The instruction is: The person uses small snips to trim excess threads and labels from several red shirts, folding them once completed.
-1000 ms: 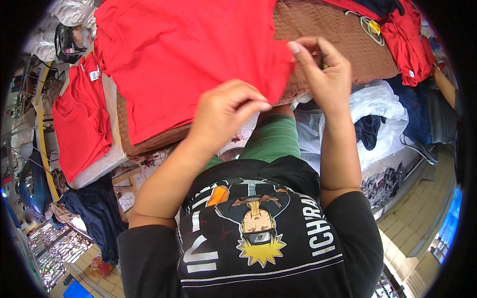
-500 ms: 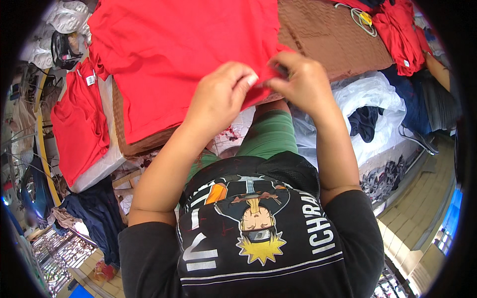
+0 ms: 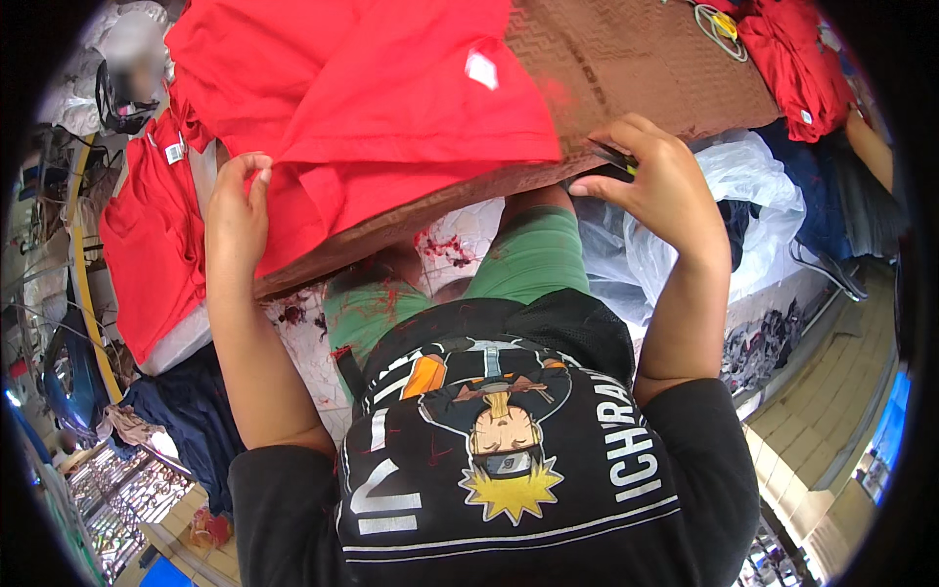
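Note:
A red garment (image 3: 391, 117) lies over the brown cloth-covered table (image 3: 626, 73). One part of it is folded across the rest, with a white label (image 3: 481, 68) showing on top. At its left edge my left hand (image 3: 238, 210) is closed, thumb against fingers, pinching the red fabric. Past the garment's right corner, my right hand (image 3: 655, 176) is curled around small dark thread snips (image 3: 614, 158) with a yellow-green part; their points face the fabric. The snips are apart from the cloth, and the palm hides part of them.
Another red garment (image 3: 156, 254) with a tag hangs over a pale surface at the left. A clear plastic bag (image 3: 753, 186) stands right of my legs. More red clothing (image 3: 797, 68) and a coiled cord (image 3: 719, 34) lie at the far right, near another person's arm (image 3: 869, 147).
My hands have moved apart, the left one leftward to the garment's edge and the right one rightward. The fabric has been turned over, bringing the label into view. The snips now show.

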Available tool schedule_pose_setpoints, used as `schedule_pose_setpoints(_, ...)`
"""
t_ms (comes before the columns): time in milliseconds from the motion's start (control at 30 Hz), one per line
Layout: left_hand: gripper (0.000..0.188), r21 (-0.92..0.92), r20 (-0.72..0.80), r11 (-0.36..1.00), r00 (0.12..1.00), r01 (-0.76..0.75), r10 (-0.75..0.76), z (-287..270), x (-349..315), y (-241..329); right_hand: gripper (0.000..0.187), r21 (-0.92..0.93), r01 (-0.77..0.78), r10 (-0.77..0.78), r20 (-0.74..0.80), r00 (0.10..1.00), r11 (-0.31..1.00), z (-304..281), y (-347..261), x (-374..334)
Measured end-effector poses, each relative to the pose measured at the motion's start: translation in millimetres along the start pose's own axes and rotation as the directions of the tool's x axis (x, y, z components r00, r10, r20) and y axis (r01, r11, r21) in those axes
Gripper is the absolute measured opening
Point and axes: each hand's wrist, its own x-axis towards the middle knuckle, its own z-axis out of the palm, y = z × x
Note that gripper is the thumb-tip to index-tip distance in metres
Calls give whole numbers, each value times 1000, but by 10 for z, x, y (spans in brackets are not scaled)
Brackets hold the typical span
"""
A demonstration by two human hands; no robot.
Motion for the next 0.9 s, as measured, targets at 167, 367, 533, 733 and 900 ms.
schedule_pose_setpoints(167,21,-77,24,992,994,-103,105,108,166,407,29,237,-153,152,24,988,959,-46,-11,111)
schedule_pose_setpoints(367,21,-467,95,851,944,-238,316,730,139,1166,21,123,-7,0,56,998,992,496,-48,232)
schedule_pose_setpoints(533,24,-397,133,905,965,-156,225,1199,-8,1173,22,185,-251,224,152,963,950,615,62,88)
schedule_pose_setpoints(733,12,-474,248,875,939,-98,239,1132,40,1084,21,237,-262,230,153,961,935,639,108,78)
schedule_pose_setpoints(900,11,-502,566,863,734,-52,374,411,163,875,23,251,-289,241,205,949,924,597,137,61)
